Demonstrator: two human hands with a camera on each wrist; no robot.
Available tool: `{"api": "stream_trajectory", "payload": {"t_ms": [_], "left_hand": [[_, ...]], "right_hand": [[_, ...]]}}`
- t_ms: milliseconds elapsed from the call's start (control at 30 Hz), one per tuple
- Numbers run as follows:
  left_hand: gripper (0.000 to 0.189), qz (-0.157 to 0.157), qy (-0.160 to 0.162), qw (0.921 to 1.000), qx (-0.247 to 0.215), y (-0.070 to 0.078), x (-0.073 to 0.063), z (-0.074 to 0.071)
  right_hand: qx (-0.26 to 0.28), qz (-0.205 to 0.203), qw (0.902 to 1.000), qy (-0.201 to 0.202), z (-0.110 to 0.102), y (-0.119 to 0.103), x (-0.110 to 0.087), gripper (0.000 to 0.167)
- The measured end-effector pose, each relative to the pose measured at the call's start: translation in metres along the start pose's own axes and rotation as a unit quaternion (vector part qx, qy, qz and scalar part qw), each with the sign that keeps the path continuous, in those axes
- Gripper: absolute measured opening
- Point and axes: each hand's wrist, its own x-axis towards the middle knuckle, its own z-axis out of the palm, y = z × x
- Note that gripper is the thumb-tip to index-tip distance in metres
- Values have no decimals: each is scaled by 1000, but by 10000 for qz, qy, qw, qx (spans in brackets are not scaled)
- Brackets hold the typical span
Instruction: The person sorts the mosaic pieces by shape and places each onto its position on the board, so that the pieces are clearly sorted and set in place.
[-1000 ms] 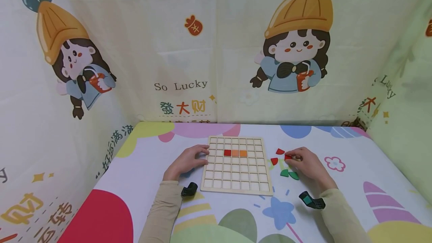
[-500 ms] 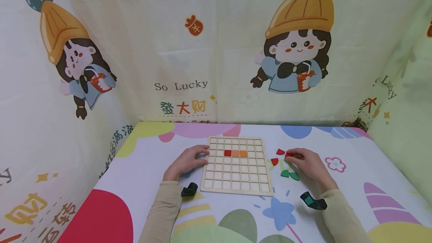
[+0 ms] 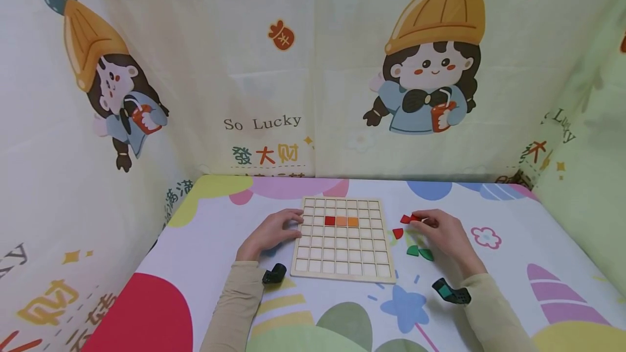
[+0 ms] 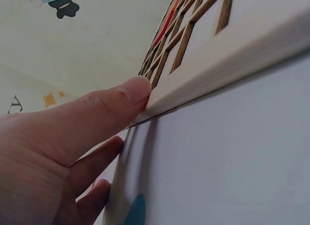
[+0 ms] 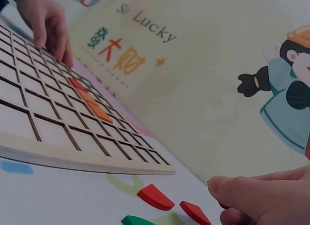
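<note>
Nearest: tan sleeves, w/ dark wrist cams just past the cuffs (R one had a green panel). Printed tablecloth beneath.

Grid board lay flat btwn the hands, same spot as 1 s ago. Green pcs, two, lay beside its R edge, side by side; no change.

L hand: thumb & fingers spread apart, tips against the board's L rim; pose approx. as before. L wrist view put the thumb tip on the rim.

R hand: thumb & fingers narrow, pinching a red pc (mostly hidden by the thumb in R wrist view). Main diff. vs. earlier: hand + pc had moved a little farther from the person, so the pc now appeared right next to the far loose red wedge; couldn't tell if touching. Near loose red wedge unmoved, just off the board's R edge.

On board, 3rd row from far side: red square, then two orange squares, adjacent, unchanged.

Farthest: cartoon-print backdrop; L-side figure sat slightly farther R in view than earlier.
</note>
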Motion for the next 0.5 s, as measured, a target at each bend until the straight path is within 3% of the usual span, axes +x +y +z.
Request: {"api": "stream_trajectory", "payload": {"t_ms": [500], "left_hand": [[28,-74,-26,9999,-98,5,-1,-2]], "right_hand": [[82,-676,9976,-100,3,-9,1,40]]}}
